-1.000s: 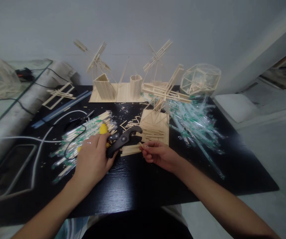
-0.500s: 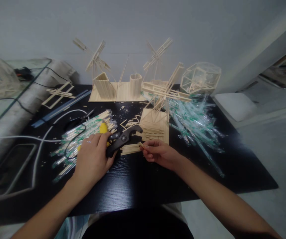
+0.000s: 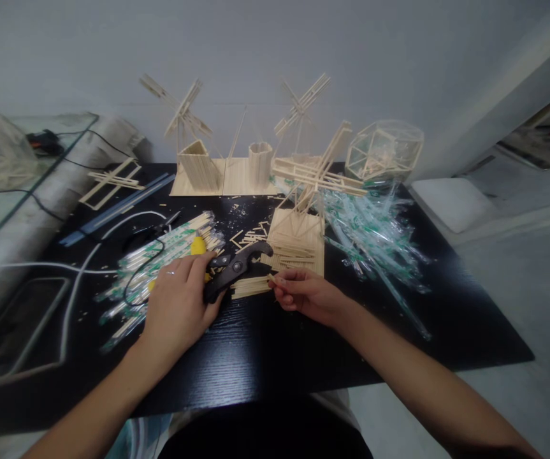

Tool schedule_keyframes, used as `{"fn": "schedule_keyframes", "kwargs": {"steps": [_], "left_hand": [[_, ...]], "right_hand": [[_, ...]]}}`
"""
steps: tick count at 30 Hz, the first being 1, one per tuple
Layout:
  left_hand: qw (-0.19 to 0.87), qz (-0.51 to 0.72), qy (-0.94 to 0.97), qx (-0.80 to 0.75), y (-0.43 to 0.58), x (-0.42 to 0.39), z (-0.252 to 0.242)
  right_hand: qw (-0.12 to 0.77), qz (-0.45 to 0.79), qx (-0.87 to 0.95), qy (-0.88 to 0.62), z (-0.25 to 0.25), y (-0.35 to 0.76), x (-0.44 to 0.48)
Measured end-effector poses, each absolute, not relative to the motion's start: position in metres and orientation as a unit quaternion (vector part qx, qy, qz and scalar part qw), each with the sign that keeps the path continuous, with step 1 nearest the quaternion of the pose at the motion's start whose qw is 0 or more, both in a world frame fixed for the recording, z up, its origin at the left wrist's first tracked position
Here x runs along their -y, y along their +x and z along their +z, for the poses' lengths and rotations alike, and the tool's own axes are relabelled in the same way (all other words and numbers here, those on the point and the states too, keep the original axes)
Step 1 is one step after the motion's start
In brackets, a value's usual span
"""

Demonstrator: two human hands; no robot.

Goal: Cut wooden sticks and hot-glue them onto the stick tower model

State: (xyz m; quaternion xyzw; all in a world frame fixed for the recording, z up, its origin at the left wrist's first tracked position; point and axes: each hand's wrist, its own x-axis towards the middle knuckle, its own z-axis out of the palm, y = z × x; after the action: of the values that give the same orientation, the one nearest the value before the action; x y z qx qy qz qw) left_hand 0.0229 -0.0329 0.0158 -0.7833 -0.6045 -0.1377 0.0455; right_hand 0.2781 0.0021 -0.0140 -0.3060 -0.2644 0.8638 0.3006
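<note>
My left hand (image 3: 176, 306) is wrapped round the yellow handles of black cutting pliers (image 3: 234, 266), whose jaws point right over a small bundle of thin wooden sticks (image 3: 250, 287) on the black table (image 3: 265, 357). My right hand (image 3: 306, 296) pinches the right end of that bundle, fingers curled. Just behind it stands a stick model (image 3: 298, 239) with a flat square base and long crossed arms.
Wrapped sticks (image 3: 160, 261) lie left of the pliers, and empty clear wrappers (image 3: 375, 239) are heaped at the right. Stick windmills on a flat base (image 3: 227, 169), a faceted clear dome (image 3: 384, 153), a stick frame (image 3: 112, 182), blue strips and cables sit at the back and left.
</note>
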Motion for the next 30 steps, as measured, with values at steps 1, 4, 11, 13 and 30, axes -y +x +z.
{"fn": "schedule_keyframes", "kwargs": {"steps": [1, 4, 11, 13, 30], "left_hand": [[0.046, -0.138, -0.784, 0.603, 0.023, 0.033, 0.016], [0.043, -0.132, -0.783, 0.606, 0.023, 0.033, 0.016], [0.019, -0.089, -0.771, 0.631, 0.022, 0.032, 0.017], [0.026, -0.085, -0.77, 0.632, 0.023, 0.032, 0.018], [-0.029, -0.096, -0.65, 0.753, -0.01, 0.018, 0.047]], "right_hand": [[0.299, 0.865, 0.265, -0.305, -0.014, 0.278, -0.002], [0.298, 0.866, 0.269, -0.296, -0.013, 0.279, -0.002], [0.291, 0.869, 0.274, -0.293, -0.015, 0.278, -0.002], [0.292, 0.869, 0.272, -0.294, -0.016, 0.278, -0.002], [0.291, 0.869, 0.27, -0.296, -0.016, 0.28, -0.002]]}}
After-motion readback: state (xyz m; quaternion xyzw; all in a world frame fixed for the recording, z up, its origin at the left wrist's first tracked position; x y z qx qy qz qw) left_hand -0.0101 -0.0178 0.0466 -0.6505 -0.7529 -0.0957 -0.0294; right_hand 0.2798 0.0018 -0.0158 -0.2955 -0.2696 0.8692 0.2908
